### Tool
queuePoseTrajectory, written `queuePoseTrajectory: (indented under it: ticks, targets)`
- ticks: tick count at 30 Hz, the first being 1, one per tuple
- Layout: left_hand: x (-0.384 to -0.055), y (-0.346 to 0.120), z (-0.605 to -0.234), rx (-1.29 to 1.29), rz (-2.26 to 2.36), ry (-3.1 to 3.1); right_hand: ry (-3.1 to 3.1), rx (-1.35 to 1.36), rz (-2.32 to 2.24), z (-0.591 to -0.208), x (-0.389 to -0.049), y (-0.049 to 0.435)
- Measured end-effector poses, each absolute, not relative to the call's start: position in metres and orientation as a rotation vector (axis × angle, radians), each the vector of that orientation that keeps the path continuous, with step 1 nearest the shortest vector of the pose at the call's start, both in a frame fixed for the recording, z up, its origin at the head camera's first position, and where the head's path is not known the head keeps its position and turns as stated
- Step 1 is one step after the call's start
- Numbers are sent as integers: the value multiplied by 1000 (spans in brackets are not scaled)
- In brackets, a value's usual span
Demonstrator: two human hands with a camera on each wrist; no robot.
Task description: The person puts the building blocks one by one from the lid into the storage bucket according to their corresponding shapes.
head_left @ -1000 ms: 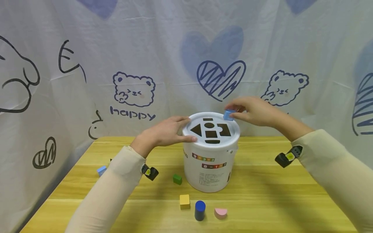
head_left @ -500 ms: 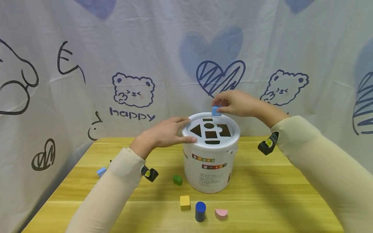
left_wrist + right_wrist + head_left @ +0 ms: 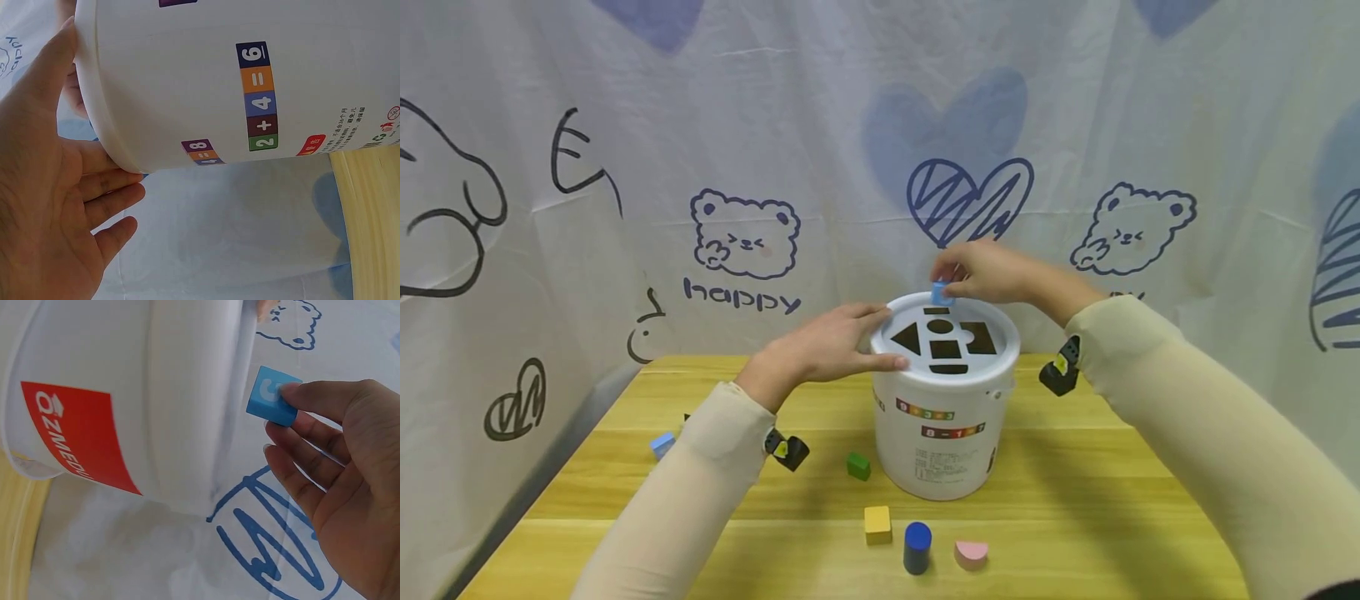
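A white bucket (image 3: 936, 450) stands upright on the wooden table, its lid (image 3: 891, 360) cut with several shaped holes. My left hand (image 3: 823, 343) rests on the lid's left side, thumb over the top and fingers along the rim; in the left wrist view the fingers look loosely extended. Between thumb and fingertips, my right hand (image 3: 985, 273) pinches a light blue block (image 3: 273, 397) marked with a pale letter. In the head view this block overlaps the lid's far edge, just behind the small rectangular hole (image 3: 936, 311).
Before the bucket lie a green block (image 3: 858, 466), a yellow cube (image 3: 877, 526), a standing blue cylinder (image 3: 917, 547) and a pink half-round block (image 3: 972, 555). Another blue block (image 3: 662, 445) sits near the left sleeve. A printed white curtain (image 3: 850, 242) hangs behind the table.
My right hand has carried the light blue block leftward along the lid's far side, rising and then dipping slightly near the rectangular hole. My left hand has stayed on the rim.
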State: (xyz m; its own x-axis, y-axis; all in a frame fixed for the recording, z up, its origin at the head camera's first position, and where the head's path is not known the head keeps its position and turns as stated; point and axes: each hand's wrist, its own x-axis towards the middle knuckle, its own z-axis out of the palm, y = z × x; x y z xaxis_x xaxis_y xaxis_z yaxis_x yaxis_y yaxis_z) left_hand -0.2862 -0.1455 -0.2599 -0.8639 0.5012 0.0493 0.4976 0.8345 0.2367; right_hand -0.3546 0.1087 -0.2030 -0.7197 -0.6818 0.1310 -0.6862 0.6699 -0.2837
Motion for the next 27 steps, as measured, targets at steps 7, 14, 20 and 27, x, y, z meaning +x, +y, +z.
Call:
queuePoseTrajectory:
  ticks: [7, 14, 20, 27]
  targets:
    - [-287, -146, -261, 820, 375, 3002, -2855, 1178, 448, -212, -359, 103]
    - [-287, -146, -261, 817, 358, 3006, -2848, 1194, 309, -221, -361, 98]
    - [-287, -146, -261, 818, 358, 3000, -2813, 1213, 225, -224, -360, 98]
    - [-287, -146, -261, 797, 354, 3002, -2768, 1242, 235, -223, -358, 103]
